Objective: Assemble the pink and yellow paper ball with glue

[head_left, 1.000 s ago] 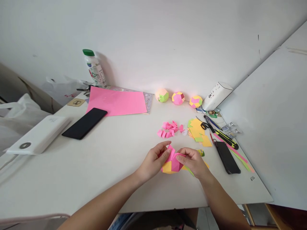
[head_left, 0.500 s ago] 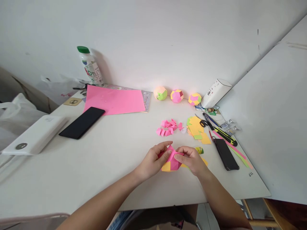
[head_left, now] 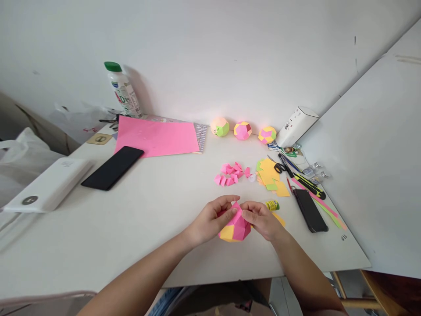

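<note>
Pink-and-yellow faceted paper ball (head_left: 242, 231) sits between your hands, bulging toward you from the grip: your left hand (head_left: 213, 218) pinches its raised pink flap, your right hand (head_left: 261, 218) its upper right edge, both equally near.

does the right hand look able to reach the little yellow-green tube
Probably yes: the yellow-green tube lies close beside the right hand, nothing visible between them, though that hand is busy holding the pink-and-yellow paper shape.
</note>
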`<state>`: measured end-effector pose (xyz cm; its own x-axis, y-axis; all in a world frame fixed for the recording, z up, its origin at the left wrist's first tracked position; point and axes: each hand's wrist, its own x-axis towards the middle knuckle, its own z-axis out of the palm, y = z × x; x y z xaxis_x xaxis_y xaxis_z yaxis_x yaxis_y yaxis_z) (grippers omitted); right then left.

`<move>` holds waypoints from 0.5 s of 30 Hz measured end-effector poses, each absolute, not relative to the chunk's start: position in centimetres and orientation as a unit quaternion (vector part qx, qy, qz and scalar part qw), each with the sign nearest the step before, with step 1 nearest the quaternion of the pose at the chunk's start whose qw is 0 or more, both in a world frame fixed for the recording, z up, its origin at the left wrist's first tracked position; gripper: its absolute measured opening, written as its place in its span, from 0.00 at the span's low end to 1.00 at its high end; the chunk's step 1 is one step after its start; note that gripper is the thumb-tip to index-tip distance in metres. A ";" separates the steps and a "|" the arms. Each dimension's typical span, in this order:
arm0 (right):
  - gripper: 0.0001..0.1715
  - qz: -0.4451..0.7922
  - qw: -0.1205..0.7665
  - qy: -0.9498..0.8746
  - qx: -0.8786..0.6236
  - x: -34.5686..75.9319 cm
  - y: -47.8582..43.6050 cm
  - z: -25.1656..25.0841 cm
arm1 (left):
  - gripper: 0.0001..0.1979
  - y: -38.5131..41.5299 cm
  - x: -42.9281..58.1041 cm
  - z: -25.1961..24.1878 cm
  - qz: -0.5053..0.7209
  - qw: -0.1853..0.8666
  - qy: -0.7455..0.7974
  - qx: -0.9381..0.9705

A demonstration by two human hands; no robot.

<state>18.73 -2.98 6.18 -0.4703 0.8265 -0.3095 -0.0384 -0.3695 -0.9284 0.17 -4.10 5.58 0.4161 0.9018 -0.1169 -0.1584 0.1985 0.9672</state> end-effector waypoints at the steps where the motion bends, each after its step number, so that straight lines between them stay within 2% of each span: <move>1: 0.15 0.716 0.301 -0.470 -0.419 18.7 -3.0 6.1 | 0.24 -4.1 0.2 5.5 0.386 0.678 0.369 0.505; 4: 0.16 0.716 0.296 -0.458 -0.437 18.5 -3.1 6.0 | 0.23 -4.2 0.2 5.4 0.372 0.663 0.375 0.531; 8: 0.15 0.701 0.341 -0.433 -0.453 18.3 -3.1 5.9 | 0.21 -4.2 -0.1 5.2 0.424 0.518 0.408 0.621; 9: 0.15 0.692 0.361 -0.430 -0.454 18.2 -3.0 5.9 | 0.23 -4.2 -0.1 5.0 0.438 0.477 0.402 0.647; 13: 0.15 0.660 0.418 -0.415 -0.467 18.0 -3.0 5.6 | 0.51 -4.1 0.3 3.6 0.420 0.374 0.387 0.731; 15: 0.15 0.664 0.429 -0.396 -0.467 17.7 -3.0 5.5 | 0.55 -4.1 0.8 2.7 0.410 0.328 0.403 0.750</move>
<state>17.69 -3.03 5.48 -0.1958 0.9396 -0.2806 -0.1993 -0.3183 -0.9268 0.83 -4.08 2.74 0.3398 0.8732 0.3493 0.3352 -0.4595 0.8225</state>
